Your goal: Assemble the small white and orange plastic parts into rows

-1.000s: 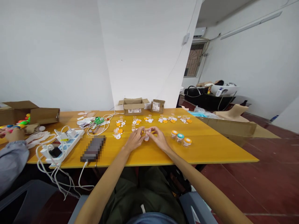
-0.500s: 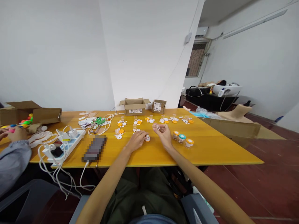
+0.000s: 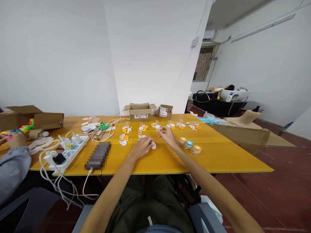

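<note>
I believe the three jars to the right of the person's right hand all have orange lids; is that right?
Not quite: in the head view, the middle jar has a teal lid, while the other two lids are orange. They do sit right of the right hand.

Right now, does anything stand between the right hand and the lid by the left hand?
Nothing visible does: the three lidded jars sit right of the gap between right hand and white-and-orange lid.

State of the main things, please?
Round white-and-orange piece: held by left hand
Three clear round jars with orange or teal lids: closed
Wide brown cardboard box: flaps open
Far-left brown cardboard box: open
Small brown cardboard box: unclear
White plastic power strip: plugs inserted
</note>
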